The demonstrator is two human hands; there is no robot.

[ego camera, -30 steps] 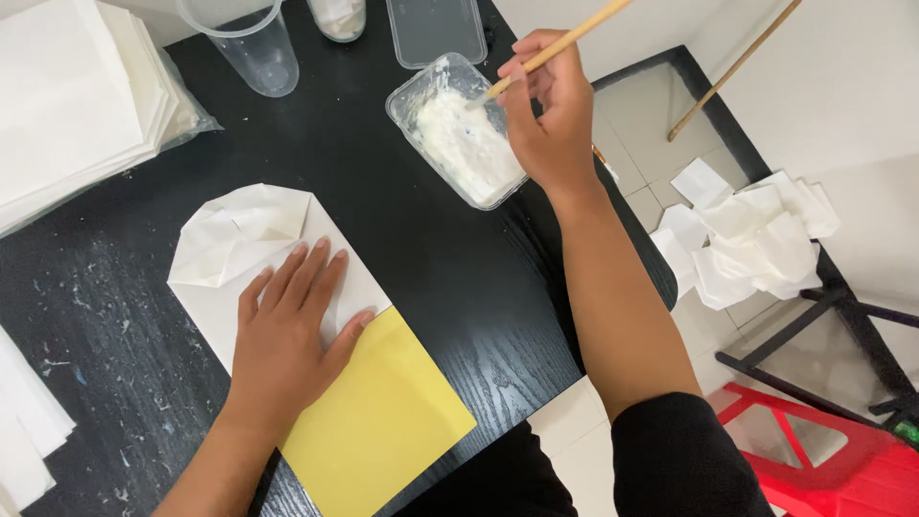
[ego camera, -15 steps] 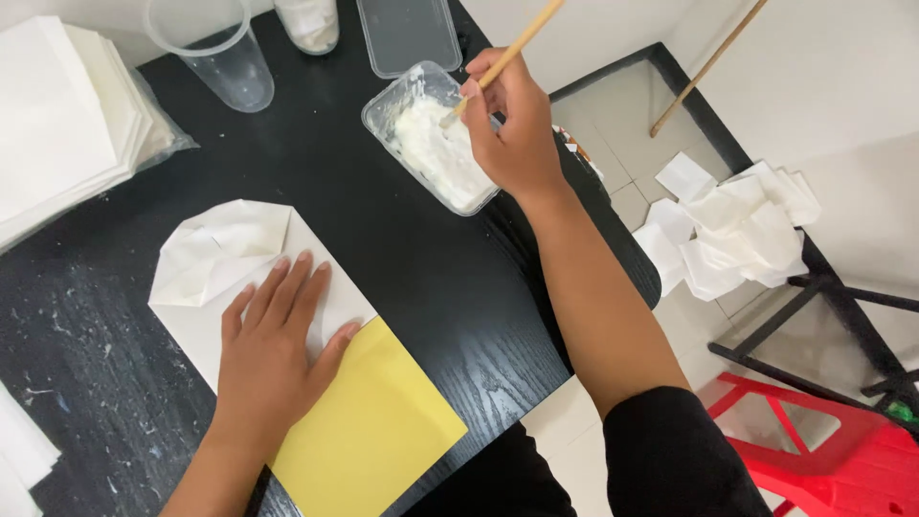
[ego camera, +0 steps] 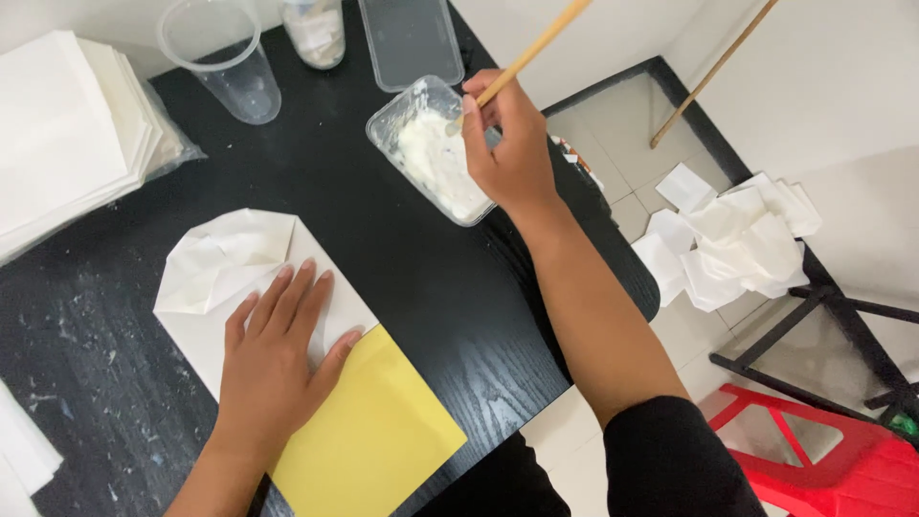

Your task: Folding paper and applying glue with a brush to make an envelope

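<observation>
Black table (ego camera: 412, 278), paste and paper at its near edge.
Right hand (ego camera: 512, 153) pinches a stick (ego camera: 536, 48), tip in the paste tub (ego camera: 431, 158) near the far edge. Left hand (ego camera: 273, 359) lies flat, fingers spread, on white paper (ego camera: 230, 263) over a yellow sheet (ego camera: 378, 436).

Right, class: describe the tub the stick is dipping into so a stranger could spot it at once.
On the black table, near its far right edge, the right hand dips a wooden stick into a clear rectangular plastic tub. Unlike the empty tub behind it, it holds white paste.
</observation>
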